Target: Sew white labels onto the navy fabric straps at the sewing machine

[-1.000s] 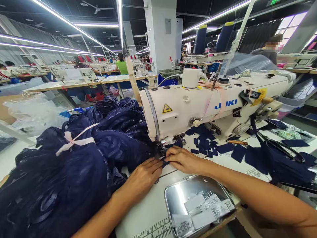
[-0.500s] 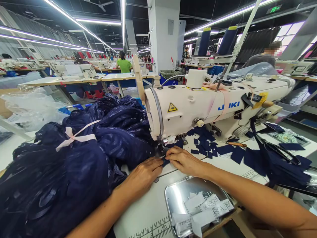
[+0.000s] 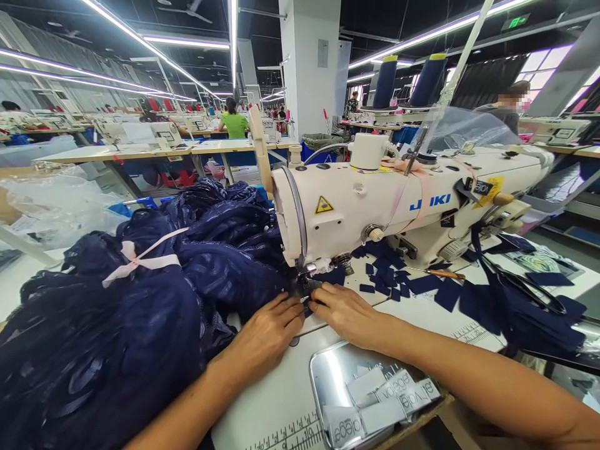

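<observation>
Under the needle area [image 3: 304,280] of a white JUKI sewing machine [image 3: 356,203], both hands are on a small piece of navy fabric [image 3: 308,308]. From the left, my left hand [image 3: 273,326] presses its closed-together fingers onto the fabric edge. My right hand [image 3: 344,314] pinches the fabric from the other side, thumb tucked beneath and partly hidden. A small white bit shows between the fingertips, too small to name. Left of the needle lies a large heap of navy garments [image 3: 220,256], with a pale tie strip [image 3: 135,262] on it.
A metal tray [image 3: 323,362] with white printed labels [image 3: 396,394] sits at the front edge. Cut navy fabric pieces [image 3: 387,275], an awl-like tool with a wooden handle [image 3: 443,274] and black-handled scissors [image 3: 539,290] lie to the right. Thread cones [image 3: 385,81] stand above; other people sit farther back.
The view has shifted slightly. My hands stay beside the needle, with the right fingers drawn a little closer together over the fabric. The garment heap has hardly moved.
</observation>
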A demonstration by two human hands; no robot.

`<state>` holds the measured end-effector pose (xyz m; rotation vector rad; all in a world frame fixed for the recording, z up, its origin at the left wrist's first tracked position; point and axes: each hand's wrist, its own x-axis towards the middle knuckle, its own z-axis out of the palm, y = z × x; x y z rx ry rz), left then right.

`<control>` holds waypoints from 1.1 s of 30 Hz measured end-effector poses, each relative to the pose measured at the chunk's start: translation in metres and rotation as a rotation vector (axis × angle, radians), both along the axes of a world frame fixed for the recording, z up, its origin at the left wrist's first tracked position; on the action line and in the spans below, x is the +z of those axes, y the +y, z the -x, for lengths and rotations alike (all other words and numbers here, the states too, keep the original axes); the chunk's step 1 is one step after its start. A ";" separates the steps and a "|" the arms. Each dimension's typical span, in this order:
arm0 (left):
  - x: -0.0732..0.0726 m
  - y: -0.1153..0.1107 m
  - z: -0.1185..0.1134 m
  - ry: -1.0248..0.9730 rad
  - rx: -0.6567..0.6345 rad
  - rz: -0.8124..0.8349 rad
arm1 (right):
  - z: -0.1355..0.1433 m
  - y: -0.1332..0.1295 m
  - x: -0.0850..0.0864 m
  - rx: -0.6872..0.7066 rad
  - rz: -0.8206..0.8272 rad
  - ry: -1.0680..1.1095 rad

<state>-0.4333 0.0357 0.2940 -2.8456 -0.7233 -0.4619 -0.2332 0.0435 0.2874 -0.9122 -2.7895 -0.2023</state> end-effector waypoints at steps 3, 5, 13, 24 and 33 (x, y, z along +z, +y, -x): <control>0.004 -0.001 0.003 -0.027 0.051 0.001 | 0.001 -0.003 0.002 -0.018 -0.034 -0.065; 0.005 -0.001 0.003 -0.021 0.036 0.072 | -0.001 0.000 0.005 0.019 -0.051 -0.094; -0.012 0.002 -0.025 -0.077 0.174 0.068 | -0.019 0.032 0.009 0.164 -0.100 -0.133; -0.018 0.004 -0.045 -0.074 0.287 -0.112 | -0.023 0.043 0.000 0.124 -0.077 -0.110; -0.019 0.006 -0.049 -0.037 0.345 -0.125 | -0.021 0.045 0.000 0.078 -0.049 -0.101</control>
